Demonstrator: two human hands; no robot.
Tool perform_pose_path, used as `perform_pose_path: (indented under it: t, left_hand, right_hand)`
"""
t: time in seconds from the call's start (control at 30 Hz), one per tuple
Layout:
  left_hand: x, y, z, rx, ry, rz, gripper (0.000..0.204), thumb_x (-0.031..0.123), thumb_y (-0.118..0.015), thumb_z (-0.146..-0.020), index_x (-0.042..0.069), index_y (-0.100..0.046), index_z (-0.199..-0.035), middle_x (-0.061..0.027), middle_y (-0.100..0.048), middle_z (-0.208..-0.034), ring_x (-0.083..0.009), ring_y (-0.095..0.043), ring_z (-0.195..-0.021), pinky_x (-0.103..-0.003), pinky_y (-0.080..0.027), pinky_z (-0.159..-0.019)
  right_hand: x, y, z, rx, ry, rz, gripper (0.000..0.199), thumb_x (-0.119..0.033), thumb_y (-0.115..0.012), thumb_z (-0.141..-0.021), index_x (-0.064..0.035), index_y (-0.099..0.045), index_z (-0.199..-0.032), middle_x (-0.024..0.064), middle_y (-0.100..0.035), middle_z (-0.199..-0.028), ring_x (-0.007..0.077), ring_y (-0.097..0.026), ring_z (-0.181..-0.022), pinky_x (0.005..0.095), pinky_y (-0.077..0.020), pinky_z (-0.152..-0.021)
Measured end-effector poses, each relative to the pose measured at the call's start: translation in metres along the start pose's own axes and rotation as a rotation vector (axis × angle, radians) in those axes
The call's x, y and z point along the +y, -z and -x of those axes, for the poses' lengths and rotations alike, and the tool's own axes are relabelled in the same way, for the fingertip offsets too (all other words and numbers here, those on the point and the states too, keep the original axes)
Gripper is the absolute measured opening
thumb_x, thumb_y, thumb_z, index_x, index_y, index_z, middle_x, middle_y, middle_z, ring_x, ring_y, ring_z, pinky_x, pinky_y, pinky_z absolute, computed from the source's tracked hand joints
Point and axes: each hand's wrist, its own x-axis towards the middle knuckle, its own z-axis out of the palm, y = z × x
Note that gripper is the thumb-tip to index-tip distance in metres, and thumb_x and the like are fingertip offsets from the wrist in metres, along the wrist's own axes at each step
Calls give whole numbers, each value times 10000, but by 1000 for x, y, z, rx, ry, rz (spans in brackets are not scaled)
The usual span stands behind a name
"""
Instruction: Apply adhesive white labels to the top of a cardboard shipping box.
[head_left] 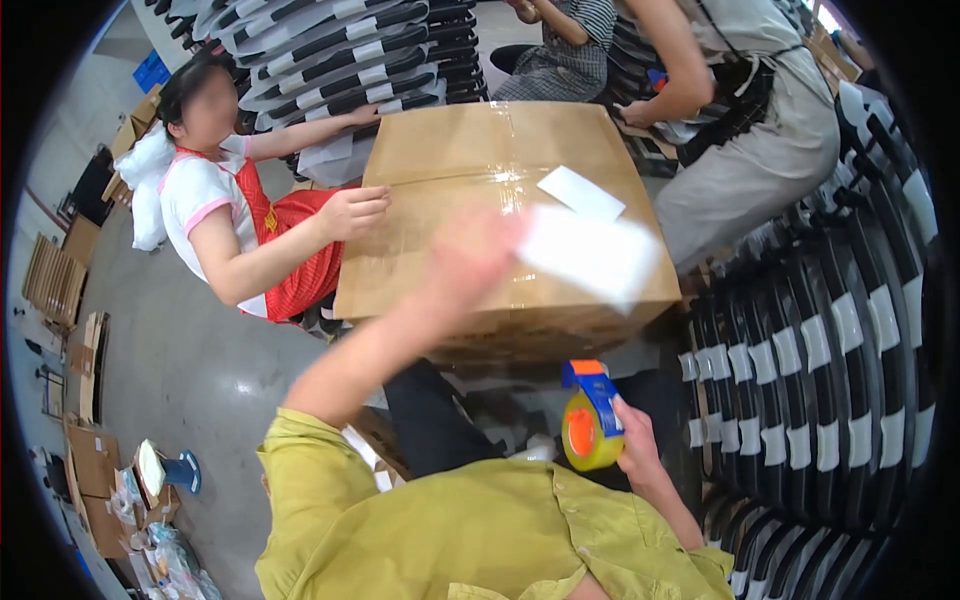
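so the left hand (475, 255) is out over the near half of a big brown cardboard carton (430, 145), fingers closed on one end of a white paper sheet (590, 255). hand and sheet are both pretty blurred, so i can't tell exactly how the fingertips sit, or if the sheet touches the cardboard. just beyond it a smaller white slip (580, 193) lies flat on the top, right of the shiny clear tape (505, 175) along the middle.

right hand (640, 435) is down low in front of the carton, fingers wrapped around a blue tape dispenser (602, 402) with a yellow tape roll (603, 455) on an orange hub. orange tip's pointing at the carton.

co-worker in a red apron (310, 240) is on the left, one hand (355, 212) at the carton's left edge, fingers curled in. stacked black curved frames (810, 350) with white wraps fill the right side.
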Motion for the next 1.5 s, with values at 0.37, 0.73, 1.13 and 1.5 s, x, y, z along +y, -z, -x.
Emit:
perform_pose_path:
  t: [0.37, 0.73, 1.13, 1.5]
  left_hand:
    - [-250, -127, 53, -691, 891, -324, 372, 345, -401, -844, 58, -551, -1027, -113, -562, -1006, -291, -524, -936, -422, -362, -871]
    - [-155, -104, 29, -470, 519, -293, 184, 150, -486, -774, 28, -547, -897, -133, -561, -886, -268, -536, -851, -400, -393, -774]
    - [6, -192, -66, -594, 285, 182, 487, 475, -622, -645, 63, -578, -900, -115, -525, -936, -253, -463, -946, -375, -336, -802]
    - [39, -72, 10, -535, 223, 596, 322, 310, -602, -754, 52, -555, -941, -75, -550, -912, -186, -506, -865, -317, -386, -782]
  right_hand:
    - [2, -5, -26, 86, -180, 100, 219, -206, -531, -838, 11, -563, -853, 49, -606, -769, 93, -564, -644, 226, -448, -610]
    - [2, -3, -50, -3, -224, 215, 215, -183, -542, -835, 26, -564, -883, 34, -596, -769, 59, -532, -644, 206, -434, -594]
    - [-4, 7, -3, 8, -91, 219, 255, -190, -564, -816, 45, -565, -913, 70, -609, -835, 87, -554, -709, 229, -447, -659]
    - [-42, 19, 48, -175, 343, 399, 254, -122, -624, -713, 30, -541, -898, 34, -598, -766, 52, -530, -665, 200, -436, -603]
